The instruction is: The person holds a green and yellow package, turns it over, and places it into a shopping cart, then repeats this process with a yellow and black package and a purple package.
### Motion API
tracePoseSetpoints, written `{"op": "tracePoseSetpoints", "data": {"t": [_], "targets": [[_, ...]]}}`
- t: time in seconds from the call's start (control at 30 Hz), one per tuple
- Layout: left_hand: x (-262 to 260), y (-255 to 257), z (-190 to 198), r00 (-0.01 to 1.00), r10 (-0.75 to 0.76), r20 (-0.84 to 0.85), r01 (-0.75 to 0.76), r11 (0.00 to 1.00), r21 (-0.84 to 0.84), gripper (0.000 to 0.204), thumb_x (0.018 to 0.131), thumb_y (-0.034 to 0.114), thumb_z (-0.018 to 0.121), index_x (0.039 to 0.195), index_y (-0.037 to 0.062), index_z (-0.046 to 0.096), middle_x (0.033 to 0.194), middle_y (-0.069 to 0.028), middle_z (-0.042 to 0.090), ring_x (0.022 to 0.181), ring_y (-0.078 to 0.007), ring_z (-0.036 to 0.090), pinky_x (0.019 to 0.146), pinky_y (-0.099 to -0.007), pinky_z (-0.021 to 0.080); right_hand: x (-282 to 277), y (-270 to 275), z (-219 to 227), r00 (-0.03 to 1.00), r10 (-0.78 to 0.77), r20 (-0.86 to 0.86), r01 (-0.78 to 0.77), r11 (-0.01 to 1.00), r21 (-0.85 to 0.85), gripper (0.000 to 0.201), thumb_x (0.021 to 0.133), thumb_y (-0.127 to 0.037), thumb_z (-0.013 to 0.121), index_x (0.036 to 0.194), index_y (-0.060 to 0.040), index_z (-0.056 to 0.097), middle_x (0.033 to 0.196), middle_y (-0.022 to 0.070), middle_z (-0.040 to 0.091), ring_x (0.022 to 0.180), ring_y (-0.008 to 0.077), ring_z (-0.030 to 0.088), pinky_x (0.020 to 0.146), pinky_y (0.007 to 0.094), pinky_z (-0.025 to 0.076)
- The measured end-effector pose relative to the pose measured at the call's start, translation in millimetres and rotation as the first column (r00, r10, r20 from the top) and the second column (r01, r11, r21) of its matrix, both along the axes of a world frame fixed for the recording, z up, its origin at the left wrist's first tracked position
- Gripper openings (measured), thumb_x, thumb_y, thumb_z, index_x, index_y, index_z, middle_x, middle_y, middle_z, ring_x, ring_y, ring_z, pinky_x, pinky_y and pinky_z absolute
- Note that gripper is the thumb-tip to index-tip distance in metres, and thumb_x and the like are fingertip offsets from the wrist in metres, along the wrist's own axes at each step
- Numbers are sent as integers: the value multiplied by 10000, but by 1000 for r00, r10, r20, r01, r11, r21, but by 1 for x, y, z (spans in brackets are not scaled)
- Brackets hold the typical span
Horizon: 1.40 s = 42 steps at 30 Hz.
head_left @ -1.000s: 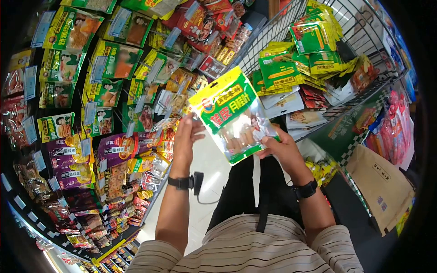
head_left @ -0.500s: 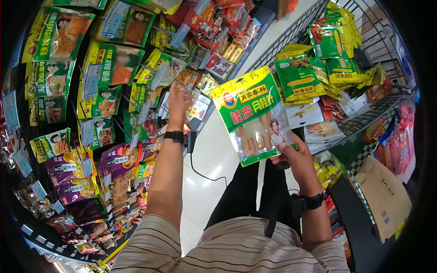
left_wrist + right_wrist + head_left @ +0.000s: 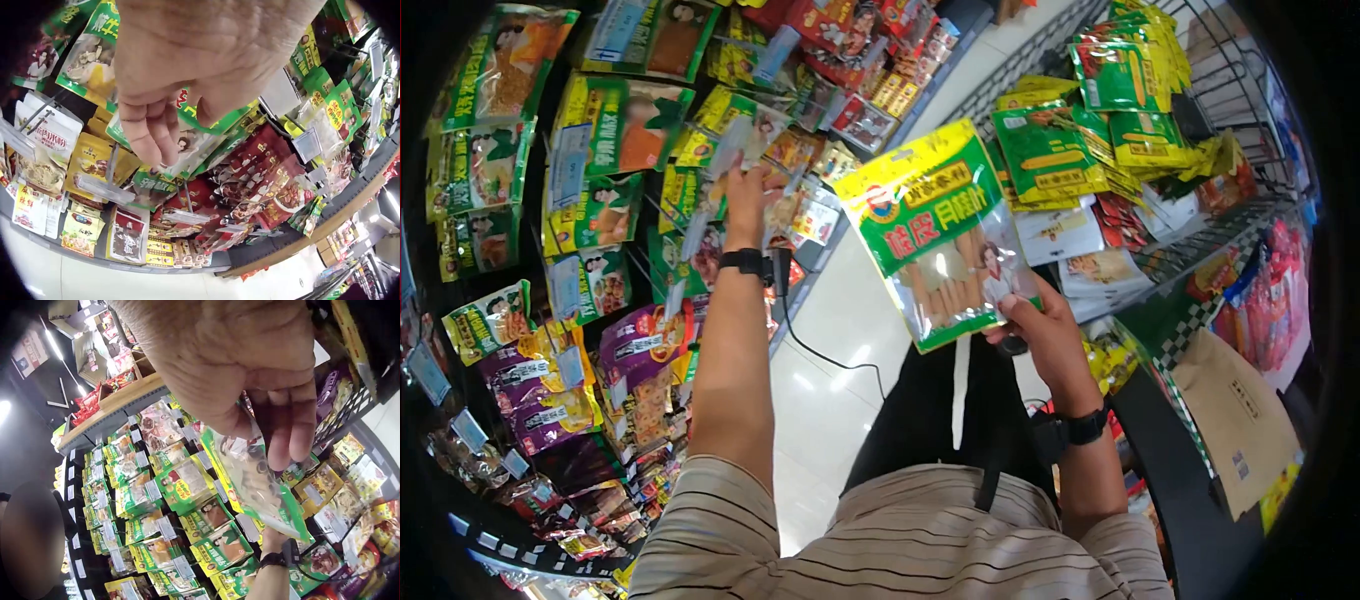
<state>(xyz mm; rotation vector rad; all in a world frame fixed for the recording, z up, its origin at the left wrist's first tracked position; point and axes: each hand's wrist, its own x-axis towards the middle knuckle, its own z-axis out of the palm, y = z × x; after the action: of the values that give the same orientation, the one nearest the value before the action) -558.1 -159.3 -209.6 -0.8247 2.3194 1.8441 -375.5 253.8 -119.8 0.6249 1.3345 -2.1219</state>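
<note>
My right hand (image 3: 1050, 335) pinches the lower right corner of a green and yellow bag of cinnamon bark (image 3: 945, 285), thumb on its front. Through the bag's clear window brown sticks show. In the right wrist view the same bag (image 3: 250, 472) hangs edge-on below the fingers. My left hand (image 3: 748, 205) is up at the hanging packets on the rack. Seen from the left wrist, its curled fingers (image 3: 153, 140) overlap a green-topped spice packet (image 3: 194, 147); I cannot tell whether they grip it.
The rack at the left holds rows of hanging spice packets (image 3: 605, 215), with price tags (image 3: 568, 165) sticking out. At the right stands a wire shopping cart (image 3: 1250, 130) with many yellow-green packets (image 3: 1050, 155). A brown paper bag (image 3: 1235, 410) lies nearer me.
My left hand has left the side of the cinnamon bag and reached left and away to the rack packets. The right hand still holds the bag, slightly shifted.
</note>
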Motion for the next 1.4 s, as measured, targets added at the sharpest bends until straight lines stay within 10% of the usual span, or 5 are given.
{"op": "tracePoseSetpoints", "data": {"t": [0.67, 0.97, 1.4], "targets": [[180, 125, 116, 993, -89, -80, 114, 907, 405, 468, 1049, 384, 445, 1252, -16, 580, 1095, -83, 659, 927, -159, 625, 808, -309, 507, 14, -9, 16, 991, 116, -70, -120, 991, -56, 404, 960, -135, 603, 1331, 9, 536, 990, 105, 690, 764, 186, 697, 663, 287, 580], [206, 125, 122, 1000, 4, -21, 5, 909, 416, 333, 1003, 303, 577, 1265, 104, 632, 1110, 36, 680, 956, -57, 600, 867, -257, 456, 14, -30, 27, 972, 224, -76, -228, 972, -54, 404, 967, -148, 600, 1342, -14, 532, 1060, 99, 679, 777, 185, 698, 652, 277, 577], [219, 108, 103, 990, 142, 21, -134, 864, 485, 327, 1017, 193, 548, 1300, 33, 580, 1252, -52, 648, 1142, -137, 594, 1016, -299, 432, 19, -54, 25, 962, 269, -52, -274, 949, -157, 380, 987, -169, 583, 1326, -4, 533, 1111, 109, 664, 801, 212, 709, 667, 278, 574]]}}
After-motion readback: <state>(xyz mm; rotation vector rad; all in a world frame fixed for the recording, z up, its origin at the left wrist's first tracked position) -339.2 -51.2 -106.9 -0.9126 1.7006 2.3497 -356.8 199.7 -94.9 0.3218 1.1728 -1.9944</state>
